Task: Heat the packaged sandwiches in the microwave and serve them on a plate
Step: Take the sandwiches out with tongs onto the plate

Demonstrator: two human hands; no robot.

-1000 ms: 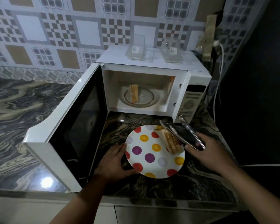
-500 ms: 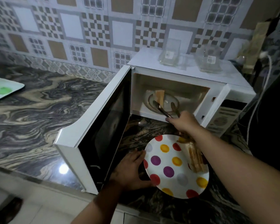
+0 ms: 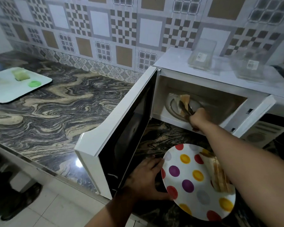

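Note:
The white microwave (image 3: 220,82) stands open on the marble counter, its door (image 3: 121,128) swung out to the left. Inside, a sandwich (image 3: 184,100) stands on the glass turntable (image 3: 174,108). My right hand (image 3: 199,118) reaches into the cavity, shut on metal tongs (image 3: 185,108) whose tips are at the sandwich. A white plate with coloured dots (image 3: 187,177) lies in front of the microwave. My left hand (image 3: 146,179) holds its left rim. Another sandwich (image 3: 220,177) lies on the plate's right side, partly hidden by my right forearm.
Two clear plastic sandwich packages (image 3: 202,54) (image 3: 247,66) sit on top of the microwave. A white tray (image 3: 15,84) with a pale block and a green lid lies at the far left of the counter (image 3: 56,112). Tiled wall behind; floor below the counter edge.
My right hand has carried the tongs from above the plate into the microwave, up to the sandwich on the turntable. My left hand stays on the plate. The view has swung left.

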